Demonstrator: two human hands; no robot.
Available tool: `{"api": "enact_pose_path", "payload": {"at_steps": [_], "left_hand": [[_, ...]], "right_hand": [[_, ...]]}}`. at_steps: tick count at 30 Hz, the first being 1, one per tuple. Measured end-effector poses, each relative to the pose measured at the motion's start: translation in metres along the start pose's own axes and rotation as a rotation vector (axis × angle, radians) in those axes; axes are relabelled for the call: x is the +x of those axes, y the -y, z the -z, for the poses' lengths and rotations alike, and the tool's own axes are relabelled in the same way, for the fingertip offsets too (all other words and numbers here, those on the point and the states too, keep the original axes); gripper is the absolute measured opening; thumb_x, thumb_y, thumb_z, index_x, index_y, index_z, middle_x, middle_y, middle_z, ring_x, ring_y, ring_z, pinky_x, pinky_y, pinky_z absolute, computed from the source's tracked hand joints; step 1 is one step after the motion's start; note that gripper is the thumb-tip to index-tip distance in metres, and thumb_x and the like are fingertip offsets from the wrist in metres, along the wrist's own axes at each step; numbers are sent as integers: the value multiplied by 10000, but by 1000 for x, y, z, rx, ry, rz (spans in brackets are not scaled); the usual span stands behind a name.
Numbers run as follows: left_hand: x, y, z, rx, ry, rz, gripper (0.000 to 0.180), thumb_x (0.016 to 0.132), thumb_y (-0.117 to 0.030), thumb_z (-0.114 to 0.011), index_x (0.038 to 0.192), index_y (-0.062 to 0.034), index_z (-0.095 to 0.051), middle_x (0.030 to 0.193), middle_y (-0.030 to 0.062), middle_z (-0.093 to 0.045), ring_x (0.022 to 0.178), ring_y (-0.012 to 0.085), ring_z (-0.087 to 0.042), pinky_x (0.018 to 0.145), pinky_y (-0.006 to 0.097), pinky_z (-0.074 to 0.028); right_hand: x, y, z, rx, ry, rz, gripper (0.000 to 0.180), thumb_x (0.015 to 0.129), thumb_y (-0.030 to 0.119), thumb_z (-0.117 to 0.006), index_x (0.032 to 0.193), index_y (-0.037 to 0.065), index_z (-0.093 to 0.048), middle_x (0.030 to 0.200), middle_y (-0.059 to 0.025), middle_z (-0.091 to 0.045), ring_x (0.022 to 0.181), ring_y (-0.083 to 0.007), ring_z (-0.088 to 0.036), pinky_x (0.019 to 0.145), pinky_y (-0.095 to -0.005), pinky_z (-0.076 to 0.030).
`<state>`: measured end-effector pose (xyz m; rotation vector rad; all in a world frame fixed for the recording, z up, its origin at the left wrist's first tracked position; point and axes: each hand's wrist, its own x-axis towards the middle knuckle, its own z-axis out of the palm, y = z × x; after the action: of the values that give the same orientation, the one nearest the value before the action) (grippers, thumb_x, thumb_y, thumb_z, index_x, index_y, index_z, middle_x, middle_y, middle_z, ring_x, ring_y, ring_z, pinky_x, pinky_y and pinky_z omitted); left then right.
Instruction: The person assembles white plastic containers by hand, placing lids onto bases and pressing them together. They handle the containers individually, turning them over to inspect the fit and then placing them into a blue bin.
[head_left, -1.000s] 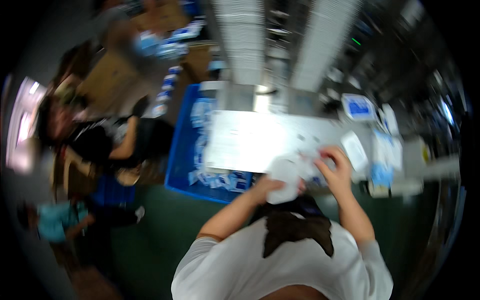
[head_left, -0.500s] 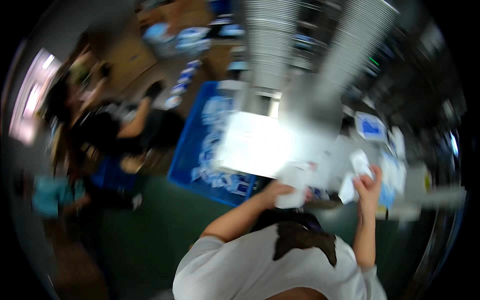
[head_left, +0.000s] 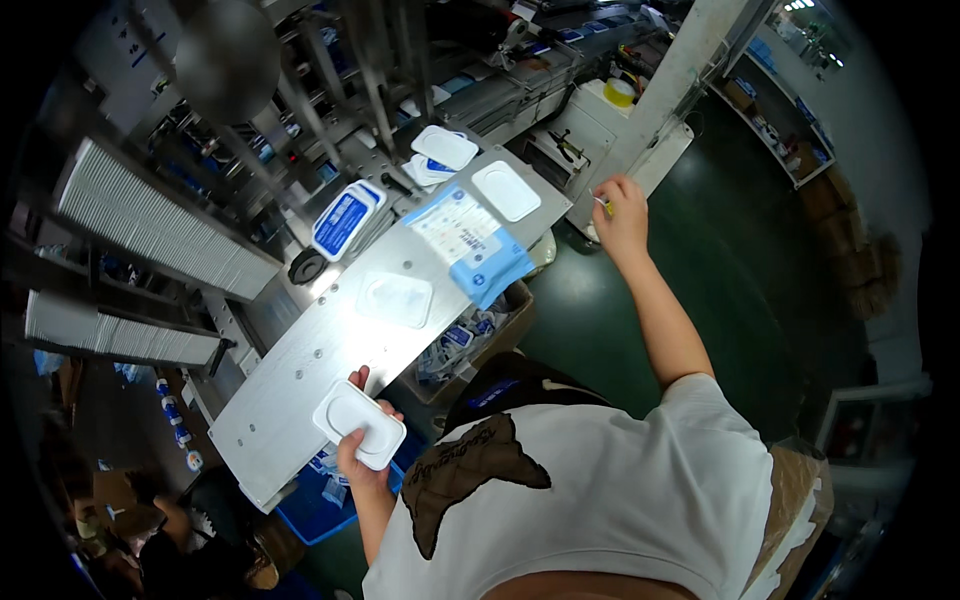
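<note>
My left hand (head_left: 362, 452) grips a white plastic flip-top lid (head_left: 361, 424) with an oval recess, over the near edge of a metal bench plate (head_left: 290, 390). My right hand (head_left: 622, 212) is out to the right, past the plate's end, fingers pinched on something small and yellowish that I cannot make out. A light blue and white pack of wipes (head_left: 468, 246) lies on the plate. Beside it is a white lid (head_left: 506, 191); another pale lid (head_left: 396, 299) lies nearer my left hand. Blue-labelled lids (head_left: 346, 218) lean in a stack behind.
Tall stacks of white lids (head_left: 165, 220) stand in a rack at the left. Metal rods (head_left: 370, 80) rise behind the plate. Below it are a cardboard box (head_left: 505, 335) of packs and a blue crate (head_left: 325, 515). A white cabinet (head_left: 600, 125) with yellow tape (head_left: 619, 93) stands at the right.
The view has swung to the right. My right hand has left the white pieces it held by the bench and reached out near the cabinet. My left hand still holds a white piece.
</note>
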<state>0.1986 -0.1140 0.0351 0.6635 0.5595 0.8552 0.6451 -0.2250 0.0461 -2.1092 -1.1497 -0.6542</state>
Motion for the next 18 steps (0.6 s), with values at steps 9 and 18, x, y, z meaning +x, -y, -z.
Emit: {"api": "enact_pose_path", "payload": {"at_steps": [9,18], "left_hand": [[47,57,-97,91,6,-7,882,632,-240,-610,1429,27,-343,1447,221,-387,856,261,-604,746,403,-536],[64,87,-138,-113,15,52,833,791,-308,-602,1485,-14,-249,1315,193,-491,968,284,-571,823,481,-497]], "right_hand": [[9,-61,-46,-9,414,488,336,749,184,-725,1071,143,-640,1052,7,-654,1121,-217,-534,1086,-584,-256],[41,-129,-19,827,247,-172,452,885,41,-631,1316,5,-500,1253,-95,-585,1110,-161,-558,985,-298,-418]]}}
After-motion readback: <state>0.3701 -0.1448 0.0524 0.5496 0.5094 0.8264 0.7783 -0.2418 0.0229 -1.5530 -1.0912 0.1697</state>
